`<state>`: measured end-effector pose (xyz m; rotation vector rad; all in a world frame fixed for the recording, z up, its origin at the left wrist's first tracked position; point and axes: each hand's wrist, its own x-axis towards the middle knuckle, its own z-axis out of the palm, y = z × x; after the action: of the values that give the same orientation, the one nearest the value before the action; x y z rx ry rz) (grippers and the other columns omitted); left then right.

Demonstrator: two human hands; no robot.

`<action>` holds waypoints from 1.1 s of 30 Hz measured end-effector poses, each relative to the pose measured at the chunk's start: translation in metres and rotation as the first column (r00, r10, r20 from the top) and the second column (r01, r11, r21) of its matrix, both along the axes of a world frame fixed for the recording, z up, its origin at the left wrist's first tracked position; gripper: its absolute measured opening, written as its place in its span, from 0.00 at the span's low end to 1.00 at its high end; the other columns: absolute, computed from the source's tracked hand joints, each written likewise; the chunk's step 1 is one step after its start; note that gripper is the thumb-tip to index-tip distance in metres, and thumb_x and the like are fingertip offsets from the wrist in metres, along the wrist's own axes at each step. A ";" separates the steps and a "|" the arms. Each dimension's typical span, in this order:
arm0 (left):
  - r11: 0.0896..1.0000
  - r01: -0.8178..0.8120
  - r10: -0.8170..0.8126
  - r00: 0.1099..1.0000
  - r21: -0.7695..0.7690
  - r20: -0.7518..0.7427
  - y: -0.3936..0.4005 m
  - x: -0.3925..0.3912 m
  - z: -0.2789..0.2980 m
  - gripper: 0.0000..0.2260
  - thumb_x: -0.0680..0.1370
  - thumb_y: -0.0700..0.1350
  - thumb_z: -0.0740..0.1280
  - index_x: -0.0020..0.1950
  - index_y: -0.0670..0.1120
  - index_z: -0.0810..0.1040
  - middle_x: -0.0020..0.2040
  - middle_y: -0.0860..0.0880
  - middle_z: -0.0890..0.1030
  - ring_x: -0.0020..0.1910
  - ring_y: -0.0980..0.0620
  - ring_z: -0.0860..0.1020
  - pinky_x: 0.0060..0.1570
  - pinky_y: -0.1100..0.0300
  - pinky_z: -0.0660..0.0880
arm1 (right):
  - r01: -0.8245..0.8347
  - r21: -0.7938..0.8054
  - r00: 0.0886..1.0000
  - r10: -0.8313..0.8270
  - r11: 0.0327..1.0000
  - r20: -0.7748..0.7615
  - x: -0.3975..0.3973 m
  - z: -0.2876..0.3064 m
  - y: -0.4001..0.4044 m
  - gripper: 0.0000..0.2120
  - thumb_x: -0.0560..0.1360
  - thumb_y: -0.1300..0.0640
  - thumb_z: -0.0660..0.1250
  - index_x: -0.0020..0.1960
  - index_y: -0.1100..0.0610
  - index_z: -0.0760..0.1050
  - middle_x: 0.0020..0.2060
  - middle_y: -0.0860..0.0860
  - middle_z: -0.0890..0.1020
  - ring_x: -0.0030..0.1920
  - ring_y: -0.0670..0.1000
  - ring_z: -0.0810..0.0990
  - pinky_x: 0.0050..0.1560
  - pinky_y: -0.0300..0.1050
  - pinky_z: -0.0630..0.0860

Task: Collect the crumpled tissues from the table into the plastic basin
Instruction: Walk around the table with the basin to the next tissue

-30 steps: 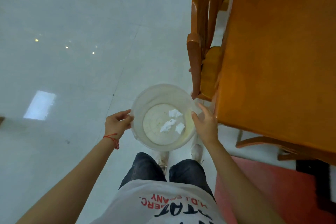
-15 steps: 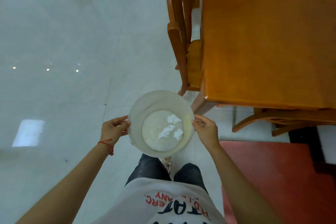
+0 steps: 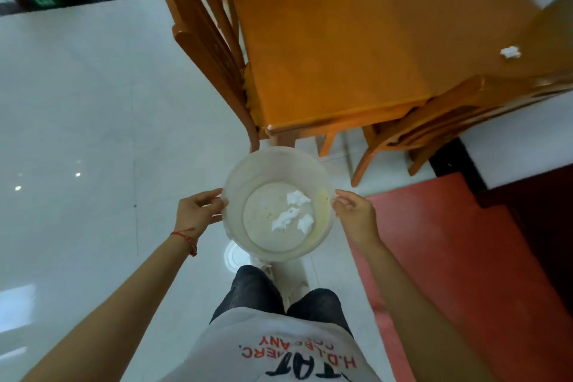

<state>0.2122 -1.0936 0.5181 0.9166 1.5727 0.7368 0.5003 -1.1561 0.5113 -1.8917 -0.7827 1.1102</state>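
Now more of the tabletop (image 3: 341,40) shows than before, and a tissue (image 3: 510,52) on it has come into view, far over on the right side. Both hands kept hold of the basin (image 3: 248,170), which sits a bit lower and more to the middle of the view than it did.

The left hand (image 3: 198,214) grips the basin's left rim, fingers curled round the edge. The right hand (image 3: 355,214) pinches the right rim, fingers bent over it. The basin is held up over the floor (image 3: 93,133), just in front of the tabletop's near corner, not touching it.

Three white tissues (image 3: 291,214) lie in the bottom of the basin, close together on its right side.

A wooden chair (image 3: 204,40) stands pushed in at the left side of the tabletop. Another chair (image 3: 434,127) sits under its near edge. A red mat (image 3: 465,257) lies on the floor to the right. A red string (image 3: 186,234) is tied round the left wrist.
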 end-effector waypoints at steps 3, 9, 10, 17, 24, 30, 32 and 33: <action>0.997 0.070 -0.070 0.997 0.014 0.017 -0.002 0.030 0.002 0.14 0.72 0.35 0.69 0.57 0.39 0.78 0.41 0.46 0.81 0.40 0.50 0.80 0.33 0.66 0.78 | 0.074 0.024 0.997 -0.074 0.997 -0.006 0.024 0.005 -0.023 0.11 0.71 0.64 0.67 0.52 0.55 0.80 0.43 0.53 0.84 0.45 0.53 0.82 0.52 0.50 0.78; 0.973 0.230 -0.230 0.973 0.021 0.007 0.011 0.084 0.008 0.14 0.72 0.37 0.70 0.57 0.38 0.78 0.42 0.45 0.81 0.41 0.51 0.81 0.32 0.67 0.78 | 0.281 0.048 0.960 -0.282 0.959 0.011 0.058 0.017 -0.054 0.20 0.71 0.67 0.67 0.35 0.41 0.78 0.34 0.43 0.82 0.35 0.41 0.81 0.40 0.35 0.79; 0.965 0.262 -0.262 0.965 0.018 0.001 0.016 0.092 0.008 0.14 0.72 0.37 0.70 0.57 0.38 0.79 0.42 0.45 0.82 0.41 0.50 0.81 0.33 0.66 0.78 | 0.305 0.053 0.952 -0.306 0.951 0.006 0.062 0.019 -0.058 0.20 0.71 0.67 0.67 0.36 0.41 0.78 0.32 0.41 0.82 0.33 0.37 0.80 0.35 0.30 0.77; 0.891 0.452 -0.452 0.892 0.033 -0.009 0.055 0.146 0.014 0.12 0.72 0.40 0.70 0.55 0.42 0.80 0.46 0.49 0.80 0.42 0.53 0.80 0.35 0.65 0.79 | 0.403 -0.004 0.912 -0.401 0.915 0.086 0.088 0.026 -0.069 0.11 0.71 0.62 0.67 0.45 0.47 0.82 0.30 0.30 0.80 0.33 0.31 0.78 0.31 0.24 0.71; 0.819 0.574 -0.573 0.819 0.024 -0.032 0.085 0.198 0.014 0.11 0.71 0.37 0.70 0.52 0.44 0.80 0.43 0.53 0.80 0.40 0.54 0.79 0.35 0.67 0.77 | 0.521 -0.019 0.840 -0.509 0.853 0.186 0.108 0.024 -0.072 0.10 0.70 0.60 0.66 0.40 0.46 0.81 0.34 0.42 0.84 0.36 0.47 0.82 0.42 0.45 0.79; 0.799 0.599 -0.598 0.801 -0.058 0.037 0.093 0.249 0.019 0.12 0.71 0.33 0.69 0.54 0.39 0.79 0.46 0.43 0.81 0.43 0.44 0.79 0.37 0.58 0.78 | 0.630 0.014 0.764 -0.623 0.777 0.168 0.133 0.024 -0.082 0.13 0.71 0.62 0.67 0.41 0.43 0.81 0.33 0.37 0.81 0.36 0.44 0.80 0.42 0.41 0.77; 0.789 0.612 -0.610 0.791 -0.054 0.050 0.090 0.262 0.020 0.13 0.71 0.33 0.69 0.55 0.38 0.78 0.46 0.42 0.80 0.43 0.43 0.79 0.35 0.59 0.78 | 0.650 0.022 0.750 -0.645 0.760 0.146 0.142 0.023 -0.086 0.12 0.71 0.62 0.67 0.42 0.45 0.81 0.33 0.36 0.81 0.35 0.40 0.80 0.38 0.35 0.77; 0.792 0.608 -0.605 0.794 -0.052 0.060 0.089 0.268 0.021 0.13 0.71 0.32 0.69 0.55 0.37 0.78 0.46 0.41 0.80 0.43 0.43 0.78 0.35 0.60 0.78 | 0.656 0.025 0.745 -0.653 0.754 0.137 0.146 0.023 -0.088 0.11 0.71 0.62 0.67 0.44 0.48 0.82 0.32 0.35 0.81 0.33 0.37 0.79 0.36 0.32 0.77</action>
<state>0.4806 -1.0049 0.5391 1.2610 1.1471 0.2318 0.6467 -1.2439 0.5345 -2.0383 -0.1185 0.5415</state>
